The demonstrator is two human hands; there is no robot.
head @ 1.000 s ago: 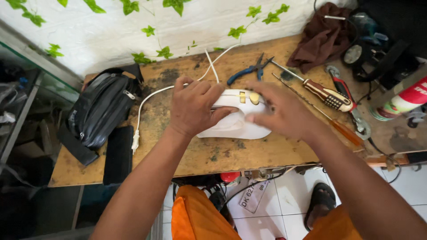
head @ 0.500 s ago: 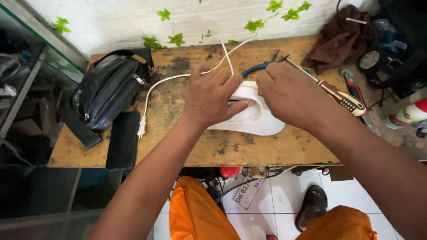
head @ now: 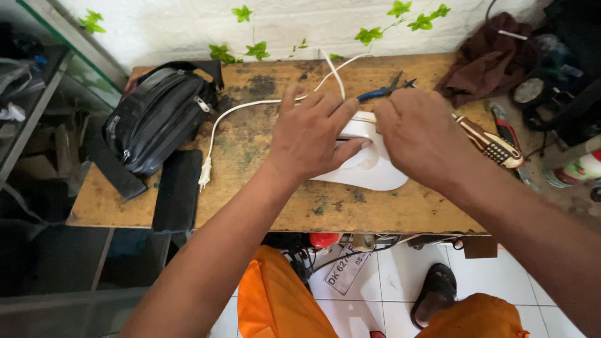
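A worn wooden workbench (head: 263,213) set against a white wall with painted green leaves fills the view from above, its top stained dark in patches. At its left end lies a black zipped bag (head: 156,119) with a flat black case (head: 178,191) just beside it near the front edge. Near the middle of the bench rests a white clothes iron (head: 369,169), sole toward the person, and both bare hands are on it. The left hand (head: 310,138) lies spread over the handle end, fingers half curled and pressing down rather than closed round anything. The right hand (head: 419,138) is bent over the iron's rear, its fingertips hidden, so what they pinch, if anything, cannot be told. The iron's white cord (head: 247,107) loops away across the bench to a two-pin plug (head: 204,173) lying loose on the wood, not connected to anything in view. Behind the hands sit blue-handled pliers (head: 382,92); to the right, a brown-handled screwdriver (head: 485,139) and a crumpled dark cloth (head: 488,59). As a judgement, the work looks to be in its early or middle part: the iron's body appears closed, with tools laid out but none in hand.
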